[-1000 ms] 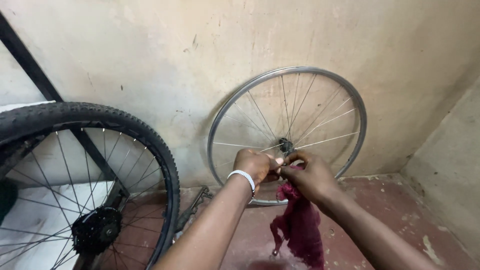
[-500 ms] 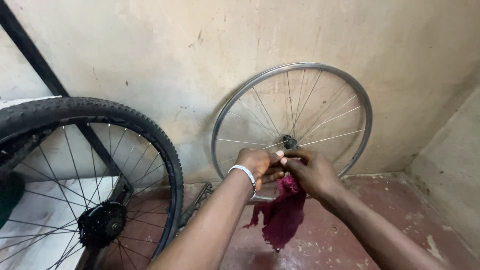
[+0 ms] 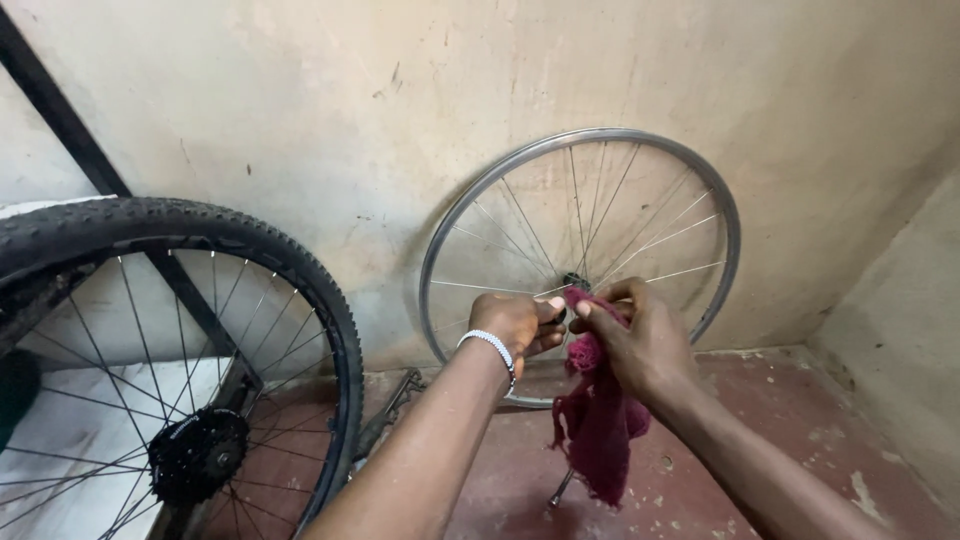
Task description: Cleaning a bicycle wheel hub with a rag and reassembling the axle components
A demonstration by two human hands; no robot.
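Head view: both forearms reached up from the bottom edge toward the middle of the frame.
Left hand (image 3: 518, 322): fingers curled shut around a small dark part, hidden too much to name; a white beaded bracelet (image 3: 490, 344) sat on the wrist.
Right hand (image 3: 640, 340): thumb and fingertips pinched the top of a maroon rag (image 3: 598, 420) against that same part, apparently so the cloth could rub it.
Rag: its loose end hung below the hands at lower centre, clear of the floor as far as could be told.
Tyred wheel (image 3: 170, 360): lower left, knobbly black tyre, dark sprocket cluster at its hub, a black frame tube crossing behind it.
Floor (image 3: 800, 440): worn red, flecked with pale chips, lower right.
Bare rim (image 3: 580, 250): silver, spoked, no tyre, stood upright and leaned on the wall at centre right, probably parked there out of the way; its hub showed just above the hands.
Wall (image 3: 400, 90): stained beige plaster across the top.
Labels and signs: none visible anywhere.
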